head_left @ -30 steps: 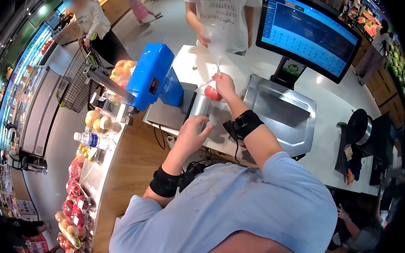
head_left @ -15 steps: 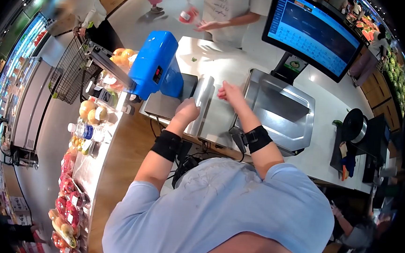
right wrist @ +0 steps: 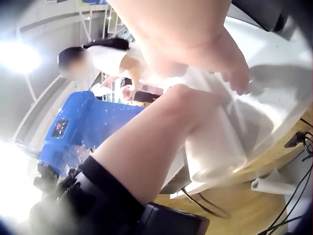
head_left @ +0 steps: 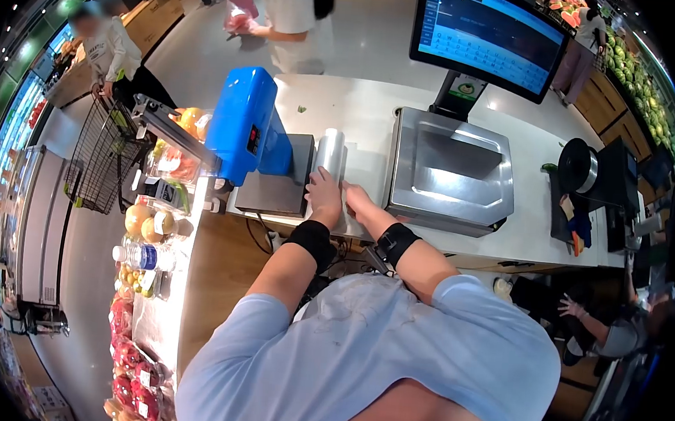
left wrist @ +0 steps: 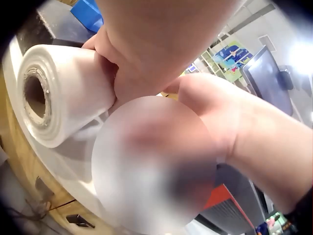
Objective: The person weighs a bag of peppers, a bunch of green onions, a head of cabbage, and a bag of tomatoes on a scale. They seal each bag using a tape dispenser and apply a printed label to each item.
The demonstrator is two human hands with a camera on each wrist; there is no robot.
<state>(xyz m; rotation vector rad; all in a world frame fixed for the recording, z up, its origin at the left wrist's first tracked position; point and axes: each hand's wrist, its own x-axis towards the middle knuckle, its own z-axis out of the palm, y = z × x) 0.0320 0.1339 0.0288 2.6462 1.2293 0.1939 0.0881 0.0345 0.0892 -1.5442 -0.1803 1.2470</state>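
Observation:
A roll of clear plastic bags [head_left: 331, 149] lies lengthwise on the white counter; its hollow core faces the near edge in the left wrist view. My left hand [head_left: 323, 197] rests on this roll [left wrist: 73, 90], its fingers stretched along the top. Just right of the roll, my right hand [head_left: 359, 201] is low over the counter. Its fingers [right wrist: 238, 81] hang loosely bent, with nothing visible in them. In the right wrist view the left hand [right wrist: 198, 105] partly covers the roll.
A blue machine [head_left: 242, 125] stands left of the roll, a metal scale [head_left: 454, 172] and touchscreen [head_left: 490, 37] right of it. Packaged fruit and a water bottle [head_left: 145, 256] line the left ledge. A person in white [head_left: 292, 20] carries a bag beyond the counter.
The right hand has let go of the bagged red item, which the person across now carries off leftward. Both of my hands have come together at the roll.

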